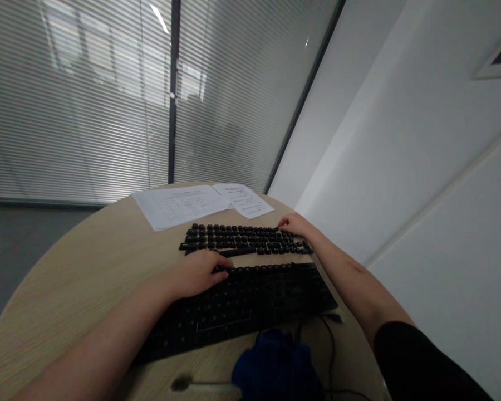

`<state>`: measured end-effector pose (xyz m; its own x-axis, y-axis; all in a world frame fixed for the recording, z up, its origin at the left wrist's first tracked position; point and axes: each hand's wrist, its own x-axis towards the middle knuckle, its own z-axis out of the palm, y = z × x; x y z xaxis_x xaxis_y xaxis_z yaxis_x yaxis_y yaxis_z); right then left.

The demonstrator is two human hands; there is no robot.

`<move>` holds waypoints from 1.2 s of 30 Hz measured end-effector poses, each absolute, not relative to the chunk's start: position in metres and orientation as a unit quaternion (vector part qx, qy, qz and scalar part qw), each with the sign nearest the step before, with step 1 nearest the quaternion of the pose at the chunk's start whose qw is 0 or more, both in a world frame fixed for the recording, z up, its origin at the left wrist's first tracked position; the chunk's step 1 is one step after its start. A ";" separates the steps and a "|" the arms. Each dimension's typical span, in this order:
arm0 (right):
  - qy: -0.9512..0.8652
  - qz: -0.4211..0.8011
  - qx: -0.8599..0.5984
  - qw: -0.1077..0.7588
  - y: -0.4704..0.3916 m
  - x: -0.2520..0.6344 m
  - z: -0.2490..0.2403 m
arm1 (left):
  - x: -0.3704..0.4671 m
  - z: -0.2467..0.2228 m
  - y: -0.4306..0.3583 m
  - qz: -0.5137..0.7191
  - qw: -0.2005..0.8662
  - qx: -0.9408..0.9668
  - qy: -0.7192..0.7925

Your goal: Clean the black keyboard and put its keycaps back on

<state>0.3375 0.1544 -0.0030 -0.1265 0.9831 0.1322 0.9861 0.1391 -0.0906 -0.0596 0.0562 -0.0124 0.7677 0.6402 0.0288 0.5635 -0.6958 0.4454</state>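
A black keyboard base (250,306), with most of its keycaps off, lies on the round wooden table. Beyond it, loose black keycaps (242,238) are laid out in rows. My left hand (200,271) rests at the upper left edge of the base, thumb and fingers close together; what it holds, if anything, is too small to name. My right hand (293,224) is at the far right end of the top keycap row, its fingertips pinched together at a keycap there. Some keycaps sit along the base's far edge.
Printed papers (183,205) lie at the table's far side. Near me are a dark blue cloth (278,365), a small tool with a dark head (181,383) and a black cable (333,351). A glass partition with blinds (87,111) stands behind the table (79,267).
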 end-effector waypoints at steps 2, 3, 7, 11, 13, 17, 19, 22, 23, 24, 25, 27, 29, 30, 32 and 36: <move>-0.751 -0.002 -0.656 0.074 0.157 0.338 -0.005 | -0.059 -0.013 0.057 0.089 0.213 0.916 0.327; -0.752 0.000 -0.655 0.074 0.159 0.338 -0.006 | -0.059 -0.014 0.057 0.090 0.215 0.916 0.326; -0.751 0.008 -0.656 0.081 0.165 0.337 -0.013 | -0.060 -0.015 0.057 0.111 0.221 0.914 0.322; -0.744 0.002 -0.656 0.127 0.166 0.340 -0.019 | -0.061 -0.014 0.057 0.113 0.223 0.913 0.324; -0.741 -0.008 -0.650 0.167 0.161 0.344 -0.019 | -0.060 -0.011 0.055 0.102 0.225 0.912 0.327; -0.741 -0.016 -0.626 0.242 0.145 0.352 -0.021 | -0.060 -0.004 0.051 0.082 0.225 0.912 0.332; -0.741 -0.014 -0.615 0.269 0.138 0.354 -0.024 | -0.060 -0.003 0.051 0.086 0.227 0.912 0.331; -0.740 -0.006 -0.602 0.298 0.134 0.355 -0.032 | -0.062 -0.006 0.053 0.101 0.236 0.911 0.323; -0.741 -0.002 -0.599 0.304 0.134 0.355 -0.035 | -0.062 -0.008 0.054 0.105 0.238 0.910 0.324; -0.741 0.002 -0.596 0.309 0.134 0.355 -0.038 | -0.062 -0.009 0.055 0.107 0.238 0.908 0.327; -0.741 0.005 -0.595 0.312 0.135 0.355 -0.040 | -0.063 -0.010 0.056 0.105 0.238 0.907 0.330; -0.739 0.010 -0.594 0.316 0.136 0.356 -0.043 | -0.063 -0.010 0.056 0.098 0.238 0.907 0.333; -0.737 0.011 -0.596 0.319 0.137 0.357 -0.044 | -0.064 -0.009 0.055 0.093 0.242 0.907 0.331; -0.737 0.011 -0.596 0.320 0.137 0.358 -0.045 | -0.064 -0.008 0.055 0.092 0.244 0.907 0.331; -0.737 0.007 -0.596 0.319 0.137 0.359 -0.045 | -0.064 -0.007 0.055 0.091 0.249 0.905 0.333; -0.739 -0.007 -0.596 0.316 0.136 0.358 -0.044 | -0.063 -0.008 0.057 0.084 0.250 0.904 0.336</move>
